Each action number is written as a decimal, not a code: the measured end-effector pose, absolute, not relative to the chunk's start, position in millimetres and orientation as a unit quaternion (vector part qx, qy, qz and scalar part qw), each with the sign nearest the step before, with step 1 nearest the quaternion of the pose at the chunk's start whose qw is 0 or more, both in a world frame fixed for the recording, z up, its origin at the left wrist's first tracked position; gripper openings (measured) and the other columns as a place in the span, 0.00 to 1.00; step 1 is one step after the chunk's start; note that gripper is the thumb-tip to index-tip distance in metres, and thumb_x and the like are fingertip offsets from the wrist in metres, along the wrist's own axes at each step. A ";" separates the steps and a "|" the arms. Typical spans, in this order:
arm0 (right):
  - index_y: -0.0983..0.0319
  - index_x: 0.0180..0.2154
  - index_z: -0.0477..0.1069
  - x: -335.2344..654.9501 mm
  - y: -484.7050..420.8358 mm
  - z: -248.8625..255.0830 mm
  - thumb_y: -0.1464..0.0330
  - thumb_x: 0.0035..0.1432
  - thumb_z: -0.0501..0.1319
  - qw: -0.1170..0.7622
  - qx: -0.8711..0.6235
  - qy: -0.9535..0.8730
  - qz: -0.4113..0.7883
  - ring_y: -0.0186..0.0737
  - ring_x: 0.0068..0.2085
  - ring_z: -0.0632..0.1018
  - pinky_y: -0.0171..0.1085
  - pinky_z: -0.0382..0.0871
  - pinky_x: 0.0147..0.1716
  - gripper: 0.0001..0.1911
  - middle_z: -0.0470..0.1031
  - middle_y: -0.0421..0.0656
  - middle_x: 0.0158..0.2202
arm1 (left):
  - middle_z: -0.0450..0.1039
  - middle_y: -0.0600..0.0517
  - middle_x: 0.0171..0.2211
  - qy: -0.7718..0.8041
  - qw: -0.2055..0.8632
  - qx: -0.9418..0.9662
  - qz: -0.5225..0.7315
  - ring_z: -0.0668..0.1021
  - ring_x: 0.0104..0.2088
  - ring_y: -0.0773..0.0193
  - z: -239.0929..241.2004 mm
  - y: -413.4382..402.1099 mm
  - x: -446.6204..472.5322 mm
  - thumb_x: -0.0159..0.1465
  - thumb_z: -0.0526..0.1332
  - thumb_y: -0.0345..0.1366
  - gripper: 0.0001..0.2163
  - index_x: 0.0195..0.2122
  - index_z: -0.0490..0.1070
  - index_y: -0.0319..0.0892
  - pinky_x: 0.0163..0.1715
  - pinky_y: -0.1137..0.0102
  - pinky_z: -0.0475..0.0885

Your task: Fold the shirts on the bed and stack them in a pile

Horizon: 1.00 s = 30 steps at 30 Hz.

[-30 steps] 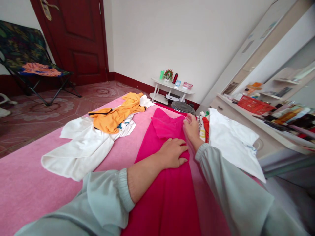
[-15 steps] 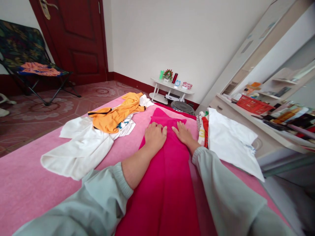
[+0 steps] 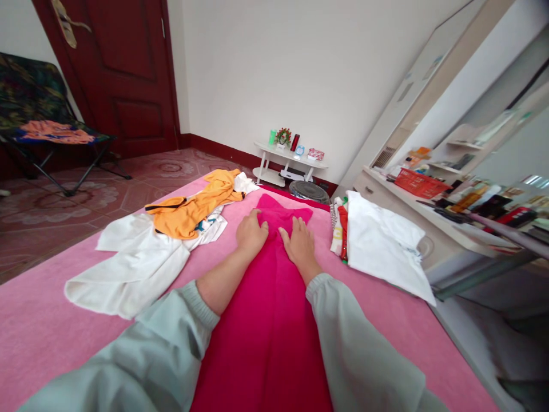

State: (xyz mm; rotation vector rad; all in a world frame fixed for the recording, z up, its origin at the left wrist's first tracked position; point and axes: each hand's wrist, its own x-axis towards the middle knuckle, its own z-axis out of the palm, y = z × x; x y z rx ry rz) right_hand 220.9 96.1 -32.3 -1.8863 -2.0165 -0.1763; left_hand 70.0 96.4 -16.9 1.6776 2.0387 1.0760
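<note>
A long magenta garment (image 3: 274, 320), its kind unclear, stretches away from me along the bed, with a crease or seam down its middle. At its far end the cloth spreads into two corners. My left hand (image 3: 252, 233) is closed at the garment's left edge, fingers curled and seemingly gripping the cloth. Across from it, my right hand (image 3: 300, 243) rests on the right side, fingers extended and thumb apart. The garment's near end runs out of view between my forearms.
Left on the pink bedcover (image 3: 34, 337) lie a crumpled orange garment (image 3: 193, 209) and a white garment (image 3: 128, 274). Folded clothes (image 3: 341, 229) and a white garment (image 3: 386, 246) lie right, beside a crowded dresser (image 3: 433, 212). A small white shelf (image 3: 291, 153) stands beyond.
My left hand has shifted to the garment's left edge and curled its fingers. My right hand has drawn slightly back, nearer the left. The garment's far end now spreads differently; the view turned slightly.
</note>
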 end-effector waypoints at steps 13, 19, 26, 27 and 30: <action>0.68 0.51 0.67 229.3 103.3 -32.7 0.60 0.65 0.47 0.262 -0.653 -0.708 -0.054 0.49 0.52 0.70 0.45 0.58 0.53 0.23 0.70 0.56 0.52 | 0.75 0.53 0.41 0.659 0.146 0.615 0.408 0.76 0.42 0.63 -6.6 130.4 77.1 0.54 0.57 0.26 0.22 0.50 0.67 0.48 0.42 0.70 0.69; 0.69 0.57 0.59 237.4 105.5 -34.0 0.72 0.60 0.48 0.352 -0.618 -0.701 -0.053 0.47 0.56 0.66 0.44 0.58 0.56 0.23 0.66 0.54 0.55 | 0.74 0.53 0.36 0.445 0.065 0.795 0.406 0.75 0.40 0.61 -14.0 101.4 70.0 0.51 0.55 0.22 0.30 0.57 0.60 0.43 0.45 0.68 0.68; 0.56 0.59 0.61 237.2 102.5 -32.7 0.82 0.48 0.50 0.325 -0.535 -0.778 -0.062 0.45 0.61 0.60 0.46 0.55 0.59 0.36 0.55 0.44 0.64 | 0.73 0.47 0.42 0.490 0.005 0.811 0.319 0.74 0.45 0.55 -17.0 97.2 70.6 0.53 0.63 0.33 0.24 0.53 0.67 0.44 0.46 0.64 0.68; 0.57 0.58 0.64 236.7 101.5 -31.3 0.82 0.48 0.50 0.319 -0.534 -0.780 -0.061 0.45 0.60 0.61 0.46 0.56 0.58 0.35 0.56 0.44 0.63 | 0.73 0.46 0.44 0.518 -0.006 0.794 0.319 0.73 0.46 0.54 -17.0 98.1 70.0 0.53 0.64 0.35 0.25 0.54 0.66 0.44 0.46 0.63 0.68; 0.60 0.53 0.69 235.4 98.7 -26.0 0.81 0.48 0.51 0.316 -0.550 -0.771 -0.052 0.45 0.55 0.66 0.44 0.60 0.55 0.30 0.64 0.46 0.58 | 0.74 0.48 0.41 0.583 0.013 0.754 0.304 0.75 0.42 0.56 -18.8 101.5 64.3 0.55 0.61 0.34 0.23 0.53 0.67 0.45 0.42 0.66 0.70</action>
